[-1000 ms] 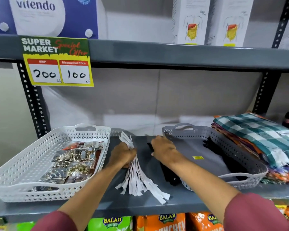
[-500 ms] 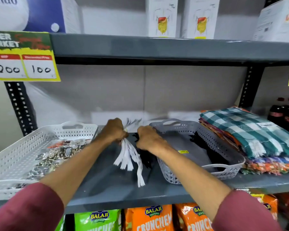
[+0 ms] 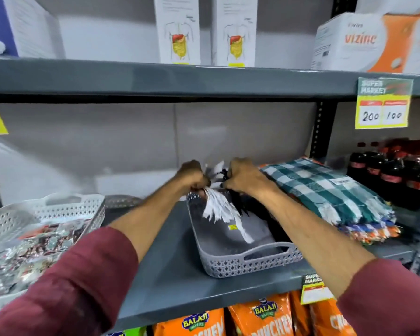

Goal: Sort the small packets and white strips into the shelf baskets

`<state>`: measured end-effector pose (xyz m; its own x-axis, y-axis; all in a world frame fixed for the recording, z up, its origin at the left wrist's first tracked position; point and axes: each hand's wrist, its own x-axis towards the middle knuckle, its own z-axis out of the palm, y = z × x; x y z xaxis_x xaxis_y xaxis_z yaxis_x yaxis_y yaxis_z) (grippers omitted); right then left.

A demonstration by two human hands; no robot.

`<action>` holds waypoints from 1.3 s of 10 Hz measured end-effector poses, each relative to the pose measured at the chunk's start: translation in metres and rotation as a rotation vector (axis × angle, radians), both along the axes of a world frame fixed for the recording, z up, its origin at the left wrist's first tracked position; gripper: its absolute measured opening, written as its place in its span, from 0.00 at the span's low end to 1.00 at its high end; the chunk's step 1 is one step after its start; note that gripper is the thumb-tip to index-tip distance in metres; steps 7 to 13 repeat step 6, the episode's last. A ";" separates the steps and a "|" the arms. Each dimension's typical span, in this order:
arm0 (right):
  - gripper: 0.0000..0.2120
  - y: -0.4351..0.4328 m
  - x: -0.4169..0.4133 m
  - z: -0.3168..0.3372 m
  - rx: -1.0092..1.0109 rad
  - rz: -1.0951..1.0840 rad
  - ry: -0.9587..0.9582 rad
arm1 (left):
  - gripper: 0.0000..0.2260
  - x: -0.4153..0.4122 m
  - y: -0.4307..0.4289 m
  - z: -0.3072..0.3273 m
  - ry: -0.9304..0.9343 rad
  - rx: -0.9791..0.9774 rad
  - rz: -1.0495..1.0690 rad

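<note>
My left hand (image 3: 192,177) grips the top of a bunch of white strips (image 3: 217,207), which hang down over the grey basket (image 3: 250,264) in the middle of the shelf. Close beside it, my right hand (image 3: 244,177) is closed on a bunch of black strips (image 3: 238,202), also held above the grey basket. The two bunches touch between my hands. A white basket (image 3: 58,209) at the left holds several small shiny packets (image 3: 32,251).
A folded green-checked cloth stack (image 3: 325,190) lies right of the grey basket. Dark bottles (image 3: 398,170) stand at the far right. Boxes (image 3: 180,30) sit on the upper shelf. Orange snack bags (image 3: 260,316) fill the shelf below. A yellow price tag (image 3: 383,105) hangs at right.
Both hands lifted the white and black strips off the shelf and carried them right, over the grey basket. My view has swung to the right.
</note>
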<state>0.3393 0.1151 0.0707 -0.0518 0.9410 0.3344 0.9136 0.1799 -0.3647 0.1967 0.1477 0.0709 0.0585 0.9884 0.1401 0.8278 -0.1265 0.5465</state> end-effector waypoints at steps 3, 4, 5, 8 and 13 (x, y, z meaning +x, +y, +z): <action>0.05 0.013 0.026 -0.067 -0.314 -0.048 -0.050 | 0.16 0.022 0.018 -0.079 0.282 -0.018 -0.099; 0.05 0.019 0.030 -0.081 -0.450 -0.063 -0.047 | 0.14 0.023 0.018 -0.095 0.383 -0.001 -0.158; 0.12 0.021 0.030 -0.085 -0.493 -0.067 -0.033 | 0.11 0.027 0.010 -0.098 0.438 0.018 -0.185; 0.15 0.022 0.031 -0.080 -0.413 -0.064 -0.126 | 0.10 0.026 0.002 -0.085 0.442 0.103 -0.202; 0.15 0.022 0.031 -0.080 -0.413 -0.064 -0.126 | 0.10 0.026 0.002 -0.085 0.442 0.103 -0.202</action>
